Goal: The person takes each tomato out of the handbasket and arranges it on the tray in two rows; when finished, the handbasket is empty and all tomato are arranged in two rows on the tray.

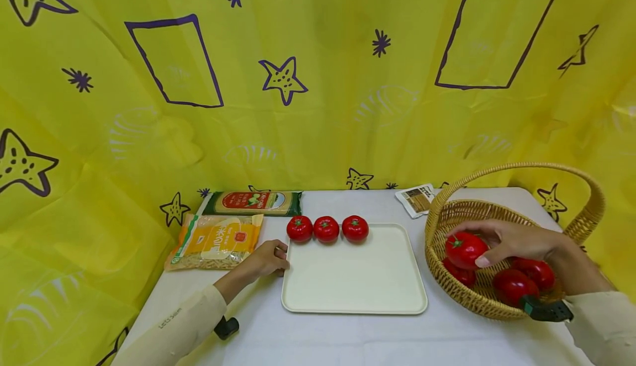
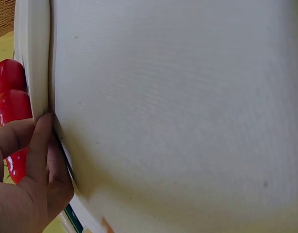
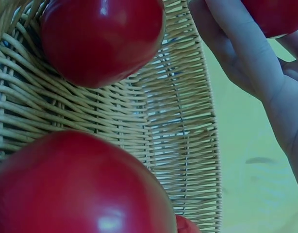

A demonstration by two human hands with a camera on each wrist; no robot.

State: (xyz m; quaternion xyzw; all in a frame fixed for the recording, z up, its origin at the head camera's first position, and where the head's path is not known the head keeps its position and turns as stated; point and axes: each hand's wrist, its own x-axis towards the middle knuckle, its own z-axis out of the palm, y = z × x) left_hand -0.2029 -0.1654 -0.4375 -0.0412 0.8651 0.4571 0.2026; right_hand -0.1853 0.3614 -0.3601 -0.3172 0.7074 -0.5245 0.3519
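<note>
My right hand (image 1: 521, 242) holds a red tomato (image 1: 465, 251) above the wicker basket (image 1: 447, 286), fingers and thumb curled round it. Beneath and beside it, several more red tomatoes (image 1: 514, 286) lie in the basket. At the left edge of a cream rectangular tray (image 1: 353, 283), my left hand (image 1: 268, 258) pinches the rim between thumb and fingers, which the left wrist view shows closely. Three tomatoes (image 1: 326, 229) stand in a row along the tray's far edge, starting at its left corner. The right wrist view catches the held tomato (image 3: 280, 14) only partly.
Left of the tray lie a yellow bag of dry food (image 1: 216, 242) and a green packet (image 1: 252, 203). A small white packet (image 1: 417, 199) sits at the back, near the basket. The basket's tall arched handle (image 1: 526, 165) rises over my right hand. A yellow patterned curtain (image 1: 318, 134) hangs behind the white table.
</note>
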